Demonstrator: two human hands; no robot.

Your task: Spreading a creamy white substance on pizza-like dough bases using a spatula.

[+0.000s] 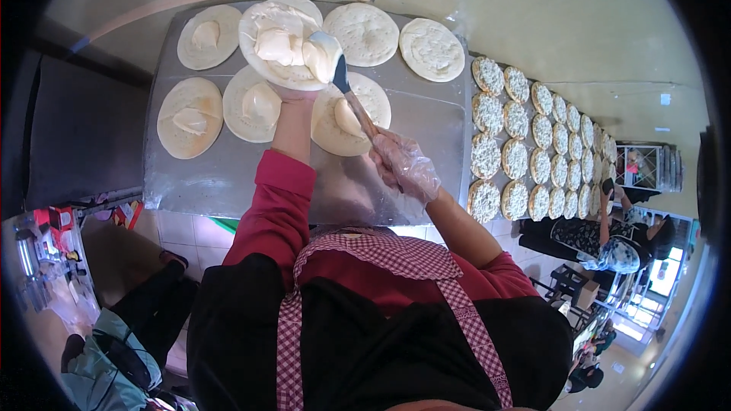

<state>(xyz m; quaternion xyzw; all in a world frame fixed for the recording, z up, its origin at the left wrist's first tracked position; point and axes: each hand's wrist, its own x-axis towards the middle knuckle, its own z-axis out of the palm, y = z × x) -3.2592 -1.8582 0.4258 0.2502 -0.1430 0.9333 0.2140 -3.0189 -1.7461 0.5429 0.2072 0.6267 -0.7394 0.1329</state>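
Observation:
My left hand [296, 95] holds a round flatbread base [267, 18] up from beneath, its fingers hidden under the bread. Thick pale cream [281, 45] lies in a mound on that base. In a clear plastic glove, my right hand [402, 161] grips the wooden handle of a spatula [358, 104]. The spatula's blade presses into the cream near the base's right edge. Below, on the metal table [422, 120], rest a base with a dollop [371, 91], another beside my wrist [251, 108], and one at the front left [191, 134].
Two plain bases [361, 34] [432, 50] lie along the back, and a cream-topped one [208, 37] at back left. Rightward, another table carries rows of topped rounds [486, 114]. A person [605, 240] stands at its far end; another person [120, 354] is at lower left.

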